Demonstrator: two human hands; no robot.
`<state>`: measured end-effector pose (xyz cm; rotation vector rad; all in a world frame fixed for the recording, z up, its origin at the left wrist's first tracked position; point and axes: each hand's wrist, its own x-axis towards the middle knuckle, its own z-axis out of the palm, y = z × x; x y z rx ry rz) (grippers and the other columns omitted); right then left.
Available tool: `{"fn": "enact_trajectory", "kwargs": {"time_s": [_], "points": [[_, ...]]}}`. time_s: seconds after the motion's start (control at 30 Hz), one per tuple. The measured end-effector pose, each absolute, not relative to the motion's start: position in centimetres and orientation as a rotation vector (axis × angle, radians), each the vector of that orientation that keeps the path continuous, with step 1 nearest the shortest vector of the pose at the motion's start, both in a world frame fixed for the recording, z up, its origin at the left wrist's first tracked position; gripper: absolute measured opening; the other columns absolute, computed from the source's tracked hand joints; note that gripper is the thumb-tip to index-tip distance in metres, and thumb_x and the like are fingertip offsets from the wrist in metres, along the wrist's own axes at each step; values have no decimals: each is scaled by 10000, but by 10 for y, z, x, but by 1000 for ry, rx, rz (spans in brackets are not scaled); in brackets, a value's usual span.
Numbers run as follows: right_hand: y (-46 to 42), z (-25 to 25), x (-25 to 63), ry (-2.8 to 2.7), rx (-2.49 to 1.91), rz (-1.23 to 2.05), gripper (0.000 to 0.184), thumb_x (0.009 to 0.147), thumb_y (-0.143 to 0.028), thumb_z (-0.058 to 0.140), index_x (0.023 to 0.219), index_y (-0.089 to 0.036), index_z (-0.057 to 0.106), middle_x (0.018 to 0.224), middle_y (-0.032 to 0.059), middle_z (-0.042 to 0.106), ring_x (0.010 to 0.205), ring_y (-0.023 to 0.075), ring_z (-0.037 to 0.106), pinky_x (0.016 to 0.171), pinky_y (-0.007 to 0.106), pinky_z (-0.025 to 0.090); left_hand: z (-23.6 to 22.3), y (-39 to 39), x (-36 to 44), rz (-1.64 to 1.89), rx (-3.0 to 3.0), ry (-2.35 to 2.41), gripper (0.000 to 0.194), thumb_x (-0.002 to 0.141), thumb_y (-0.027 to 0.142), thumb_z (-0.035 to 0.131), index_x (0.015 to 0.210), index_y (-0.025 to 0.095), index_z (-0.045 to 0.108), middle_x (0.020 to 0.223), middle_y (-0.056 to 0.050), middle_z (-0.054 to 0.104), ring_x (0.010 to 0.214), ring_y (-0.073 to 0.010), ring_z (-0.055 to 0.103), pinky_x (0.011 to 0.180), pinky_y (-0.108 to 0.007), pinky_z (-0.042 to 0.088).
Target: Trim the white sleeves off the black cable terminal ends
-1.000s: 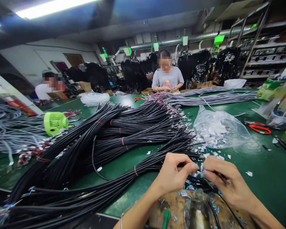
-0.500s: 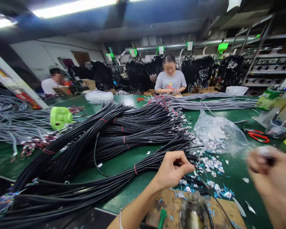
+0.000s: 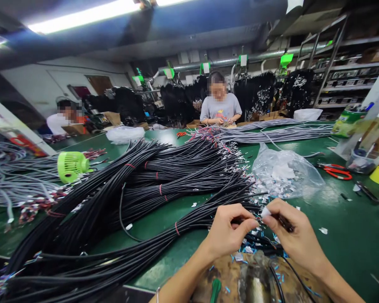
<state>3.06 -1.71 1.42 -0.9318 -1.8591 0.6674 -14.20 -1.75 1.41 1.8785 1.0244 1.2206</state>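
My left hand [image 3: 230,229] is closed in a pinch at the end of a black cable, mostly hidden by the fingers. Facing it, my right hand [image 3: 292,229] is closed too, its fingertips almost meeting the left ones. A small white piece [image 3: 265,212] shows at the right fingertips; whether it is held or wrapped on a finger is unclear. Something dark lies inside the right palm, mostly covered. Left of the hands, long bundles of black cables [image 3: 145,240] are tied with red bands. White scraps and blue bits lie beneath the hands.
A worn board with a metal block [image 3: 257,280] and a green-handled tool [image 3: 215,290] sits in front. Behind are a clear plastic bag [image 3: 303,172] and red-handled scissors [image 3: 336,171]. A green fan [image 3: 72,166] and grey cables [image 3: 281,134] lie farther off. A co-worker [image 3: 220,105] sits opposite.
My right hand has come in from the right to meet the left hand, bringing the white piece with it. The left hand keeps its pinch. The view has shifted slightly.
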Motion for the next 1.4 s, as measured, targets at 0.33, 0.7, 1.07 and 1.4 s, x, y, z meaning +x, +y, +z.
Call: {"fn": "enact_trajectory", "kwargs": {"time_s": [0.33,0.7,1.07,1.4], "points": [[-17,-2,29,-1804,-1010,406,42,765,-150,548,767,-189,562,752,27,540,661,145,498,575,248,378,6,-18,-135,1086,1823,1082,233,811,234,558,613,115,588,543,17,501,512,-86,399,486,-198,286],[-14,6,30,-1797,-1063,735,220,871,-378,473,764,-187,487,597,-24,422,484,106,368,445,225,335,11,-21,-142,1115,1790,1040,262,820,250,530,592,124,559,562,7,516,528,-88,407,491,-196,291],[-14,17,37,-1916,-938,514,93,881,-245,511,813,-205,560,766,14,570,675,141,527,598,243,405,10,-20,-140,1152,1783,1082,331,848,268,500,586,108,622,525,-5,526,503,-91,391,487,-216,273],[-21,10,36,-1942,-952,495,79,905,-181,434,837,-205,466,786,26,506,694,150,486,600,261,385,9,-23,-137,1175,1789,1130,225,816,259,572,699,100,678,616,-33,580,542,-95,442,478,-196,303]]}}
